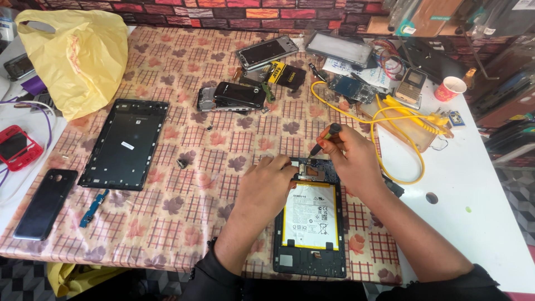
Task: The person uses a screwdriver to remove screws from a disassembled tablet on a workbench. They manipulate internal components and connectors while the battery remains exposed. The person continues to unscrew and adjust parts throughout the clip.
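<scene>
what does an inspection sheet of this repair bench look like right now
surface: patterned tablecloth over a white table
job's things: opened tablet, white battery exposed
clutter: tablet back cover, dark phone, red phone, yellow bag, paper cup, loose phones and boards at the far edge
grippers: left hand rests on the tablet's top edge; right hand grips a screwdriver
cables: yellow coiled cable
surroundings: brick-pattern wall
</scene>
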